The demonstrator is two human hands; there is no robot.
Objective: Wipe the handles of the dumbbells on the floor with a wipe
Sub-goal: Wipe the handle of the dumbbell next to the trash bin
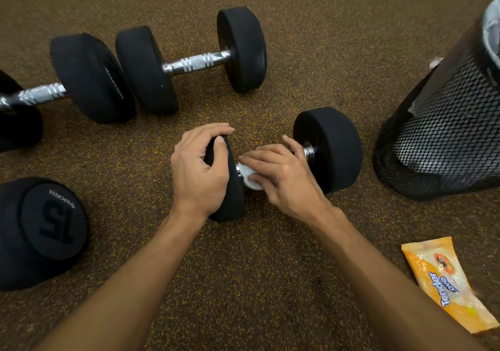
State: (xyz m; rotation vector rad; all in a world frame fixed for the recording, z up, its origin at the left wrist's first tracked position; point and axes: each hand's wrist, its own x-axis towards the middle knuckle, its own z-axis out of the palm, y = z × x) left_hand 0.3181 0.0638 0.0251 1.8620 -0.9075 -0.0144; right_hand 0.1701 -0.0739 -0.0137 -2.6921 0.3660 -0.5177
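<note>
- Head view: a black rubber-ended dumbbell (328, 147) lies on the brown speckled rubber floor (270, 256), between both hands.
- Left hand (200, 172) curls over its near end, steadying it.
- Right hand (284, 180) pinches a soft white wipe (250, 178) against the chrome handle (308, 151).
- Likely heavy, rigid and apt to roll; the bar is the natural place to grasp.
- Nearby: other black dumbbells (194, 63), a black mesh bin (446, 134), an orange wipes packet (446, 283).
</note>
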